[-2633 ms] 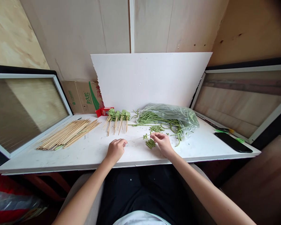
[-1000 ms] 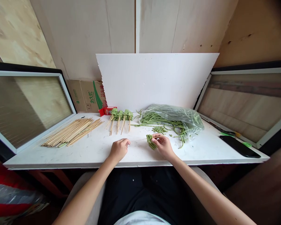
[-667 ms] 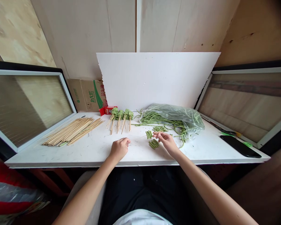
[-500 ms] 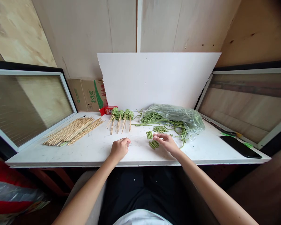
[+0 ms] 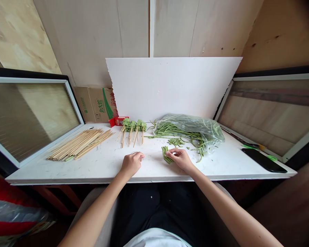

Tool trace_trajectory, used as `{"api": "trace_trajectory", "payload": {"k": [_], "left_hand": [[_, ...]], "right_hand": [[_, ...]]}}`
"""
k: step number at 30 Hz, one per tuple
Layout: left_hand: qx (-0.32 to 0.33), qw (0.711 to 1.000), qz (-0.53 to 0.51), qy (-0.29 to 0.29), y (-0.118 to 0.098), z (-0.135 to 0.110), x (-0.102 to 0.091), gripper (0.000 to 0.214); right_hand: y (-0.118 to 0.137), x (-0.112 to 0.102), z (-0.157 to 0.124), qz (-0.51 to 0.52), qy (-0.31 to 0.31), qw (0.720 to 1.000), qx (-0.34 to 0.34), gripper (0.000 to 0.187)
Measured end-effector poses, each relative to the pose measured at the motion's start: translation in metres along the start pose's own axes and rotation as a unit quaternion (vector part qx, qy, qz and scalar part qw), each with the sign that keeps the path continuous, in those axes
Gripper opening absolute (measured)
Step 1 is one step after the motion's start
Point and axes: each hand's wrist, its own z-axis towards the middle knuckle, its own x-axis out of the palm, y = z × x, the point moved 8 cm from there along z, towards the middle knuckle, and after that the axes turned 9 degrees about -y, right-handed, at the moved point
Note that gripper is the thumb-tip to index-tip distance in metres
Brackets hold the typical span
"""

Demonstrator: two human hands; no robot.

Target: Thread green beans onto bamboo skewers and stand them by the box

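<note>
My left hand (image 5: 130, 163) rests on the white table (image 5: 98, 164), its fingers curled shut on the end of a thin bamboo skewer (image 5: 151, 153) that points right. Several short green bean pieces (image 5: 164, 150) are threaded on the skewer's far part. My right hand (image 5: 179, 159) pinches a bean piece beside that row, above a small loose heap of cut pieces (image 5: 167, 160).
A pile of bare skewers (image 5: 78, 144) lies at the left. Finished bean skewers (image 5: 132, 130) lie at the back by a red pack (image 5: 117, 121). A plastic bag of long beans (image 5: 189, 132) sits at the right, with a black phone (image 5: 264, 160) and scissors (image 5: 252, 146) beyond.
My right hand reached to the loose pieces, took one and brought it to the skewer. The row of threaded pieces is now against my right fingers. The left hand kept still.
</note>
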Motion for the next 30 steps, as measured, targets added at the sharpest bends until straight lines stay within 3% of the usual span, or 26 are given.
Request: {"api": "trace_trajectory", "payload": {"k": [6,11,15,19,23,30], "left_hand": [[-0.017,1.0,0.008,-0.009,0.003,-0.001,-0.001,0.028],[-0.035,0.999,0.016,-0.007,0.005,0.0,0.0,0.028],[-0.035,0.999,0.018,-0.005,0.005,0.0,0.0,0.025],[-0.036,0.999,0.02,-0.004,0.005,-0.001,0.0,0.024],[-0.034,0.999,0.018,-0.005,0.005,-0.001,0.0,0.025],[-0.035,0.999,0.012,-0.008,0.006,0.0,-0.001,0.026]], "right_hand": [[0.0,-0.013,0.008,-0.03,0.024,0.999,-0.015,0.047],[-0.004,-0.03,0.019,-0.188,0.034,0.978,-0.088,0.04],[-0.014,-0.027,0.019,-0.279,0.05,0.952,-0.118,0.03],[-0.02,-0.023,0.02,-0.266,0.04,0.957,-0.107,0.023],[-0.03,-0.025,0.02,-0.196,0.017,0.979,-0.043,0.02],[-0.039,-0.041,0.025,-0.099,-0.04,0.994,0.003,0.034]]}}
